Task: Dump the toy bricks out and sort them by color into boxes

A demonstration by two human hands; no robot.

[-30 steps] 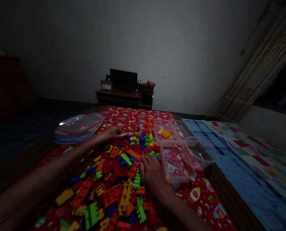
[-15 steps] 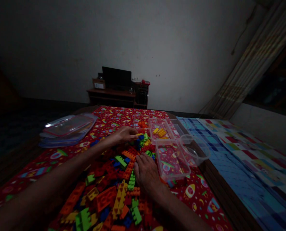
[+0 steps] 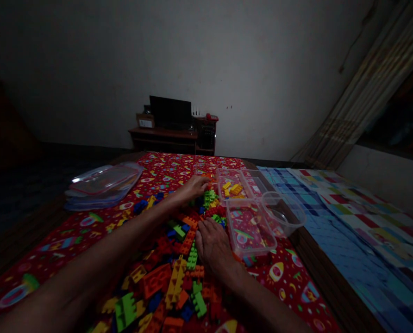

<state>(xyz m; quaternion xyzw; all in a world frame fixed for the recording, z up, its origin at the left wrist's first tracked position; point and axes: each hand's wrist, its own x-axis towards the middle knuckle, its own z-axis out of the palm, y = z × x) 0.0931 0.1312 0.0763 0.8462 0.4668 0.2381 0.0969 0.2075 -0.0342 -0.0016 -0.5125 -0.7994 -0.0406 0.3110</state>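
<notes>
Red cloth [image 3: 168,169], printed with rockets, carries everything. Its right edge borders a brown grooved strip [image 3: 319,273]; blue checked fabric [image 3: 317,236] beyond. Stack of clear, flat lids [image 3: 104,182], one with a reddish rim, straddles the left edge. Between lids and pile, a strip of bare cloth; more of it along the far edge and toward the near right corner.

Toy bricks [image 3: 173,282] heaped from the near edge up the middle: hard molded plastic, studded, many long and rectangular; red, orange, yellow, green, blue. Some undersides show hollow. A few blue and yellow ones lie left of the left forearm.

Left hand [image 3: 193,187] past the heap's far end, fingers curled, tips at the small clear box [image 3: 206,166]; whether they pinch a brick, cannot tell. Right hand [image 3: 213,243] palm down on the heap's right side, fingers slightly bent; grip underneath hidden.

Containers, thin clear plastic, ranged toward the right edge. Small box: orange pieces. Next one right [image 3: 241,179]: yellow bricks. Narrow box [image 3: 262,183] adjoins it. Nearer, a rectangular tray [image 3: 250,226], cloth print visible through it; beside that, a rounded tub [image 3: 290,217] overlapping the right edge.
</notes>
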